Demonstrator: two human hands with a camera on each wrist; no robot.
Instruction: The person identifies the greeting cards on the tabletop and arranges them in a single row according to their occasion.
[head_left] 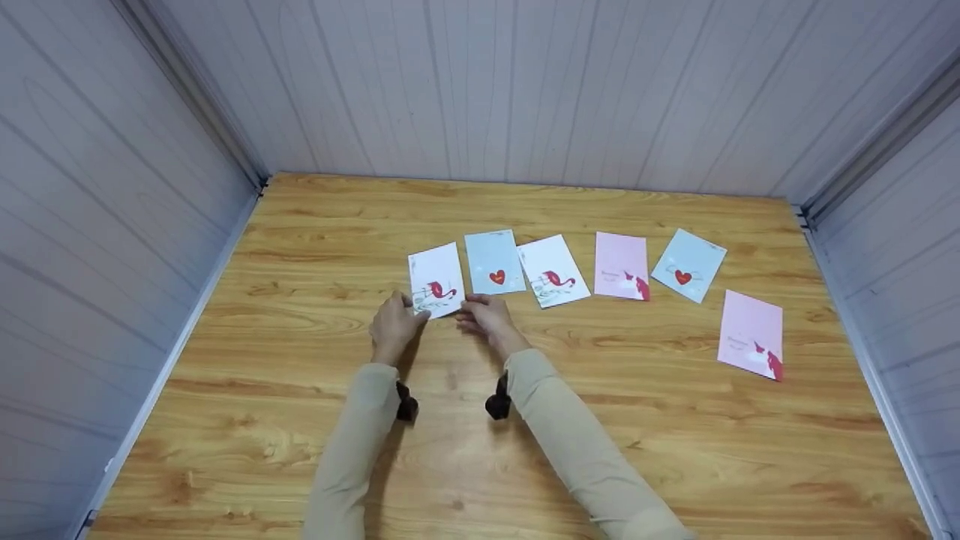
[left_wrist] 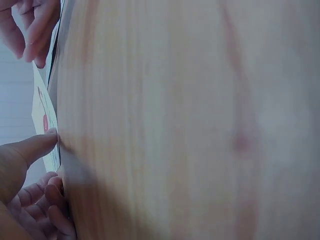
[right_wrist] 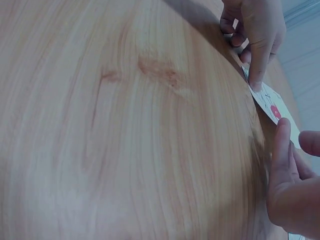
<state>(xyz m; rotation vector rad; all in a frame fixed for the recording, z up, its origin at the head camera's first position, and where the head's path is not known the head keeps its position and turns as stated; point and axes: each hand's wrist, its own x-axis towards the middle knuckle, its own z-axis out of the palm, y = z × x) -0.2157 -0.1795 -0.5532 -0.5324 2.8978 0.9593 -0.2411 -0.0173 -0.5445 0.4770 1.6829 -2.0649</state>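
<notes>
A white card with a red flamingo lies between both hands, its near edge seeming slightly raised off the table. At its near left corner my left hand pinches it, the thumb on the printed face and the other fingers curled below. My right hand holds the near right corner between thumb and fingers; in the right wrist view one digit meets the card's edge. Just right of this card lies a light blue card with a red heart, beside a second flamingo card.
Farther right lie a pink card, another blue heart card and a second pink card closer to the front. The wooden table is bounded by white panel walls at the back and both sides.
</notes>
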